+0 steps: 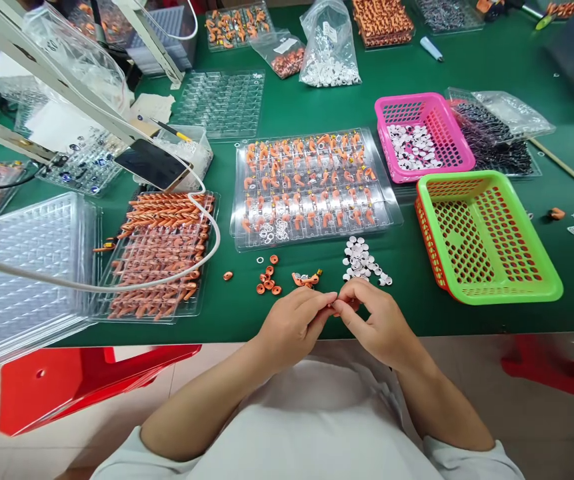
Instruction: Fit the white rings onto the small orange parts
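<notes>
Left hand (pixel 294 325) and right hand (pixel 377 323) meet at table (pixel 491 60) edge, fingertips pinched shut on tiny part (pixel 335 305) between them.

Part too small and hidden: long axis, pointing way cannot tell.

Risk: part could slip from pinch, roll off near edge.

Loose white rings (pixel 361 261) at 12 o'clock, orange rings (pixel 268 280) at 10 o'clock; elbow bump could scatter them.

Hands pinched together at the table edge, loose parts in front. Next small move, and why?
Probably finish seating the tiny piece pinched between left hand and right hand, before reaching for the white rings; both sets of fingers are closed on it, and it is too small to tell if joined.
</notes>
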Demonstrator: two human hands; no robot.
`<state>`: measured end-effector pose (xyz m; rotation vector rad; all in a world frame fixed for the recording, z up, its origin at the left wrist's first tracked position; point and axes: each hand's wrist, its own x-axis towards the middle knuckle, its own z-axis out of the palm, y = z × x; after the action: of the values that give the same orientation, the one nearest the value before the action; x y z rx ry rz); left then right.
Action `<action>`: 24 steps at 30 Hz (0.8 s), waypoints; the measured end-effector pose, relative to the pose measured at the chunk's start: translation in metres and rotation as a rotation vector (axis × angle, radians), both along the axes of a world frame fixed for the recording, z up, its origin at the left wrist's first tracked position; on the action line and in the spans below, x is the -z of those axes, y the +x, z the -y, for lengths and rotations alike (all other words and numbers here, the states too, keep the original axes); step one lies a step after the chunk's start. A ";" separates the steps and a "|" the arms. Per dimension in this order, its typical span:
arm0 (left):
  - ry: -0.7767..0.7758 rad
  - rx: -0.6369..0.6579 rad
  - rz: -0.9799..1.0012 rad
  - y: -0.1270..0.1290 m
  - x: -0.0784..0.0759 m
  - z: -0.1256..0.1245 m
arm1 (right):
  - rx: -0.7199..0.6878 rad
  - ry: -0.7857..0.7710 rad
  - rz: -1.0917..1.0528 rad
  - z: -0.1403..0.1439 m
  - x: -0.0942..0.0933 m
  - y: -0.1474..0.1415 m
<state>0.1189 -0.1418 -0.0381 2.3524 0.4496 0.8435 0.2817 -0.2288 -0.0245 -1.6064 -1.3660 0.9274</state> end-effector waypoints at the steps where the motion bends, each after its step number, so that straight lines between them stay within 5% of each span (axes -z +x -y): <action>1: 0.031 0.008 -0.013 0.000 0.000 0.000 | -0.008 -0.003 0.007 0.000 0.000 0.000; 13: 0.228 0.005 -0.102 -0.001 0.006 -0.003 | -0.043 -0.109 -0.045 -0.007 0.002 0.001; 24: 0.220 -0.044 -0.145 0.002 0.006 -0.006 | -0.015 0.007 0.215 -0.008 0.007 -0.009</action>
<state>0.1210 -0.1360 -0.0445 2.6272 0.4914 0.7793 0.2727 -0.2206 -0.0310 -1.7316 -1.5271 0.7746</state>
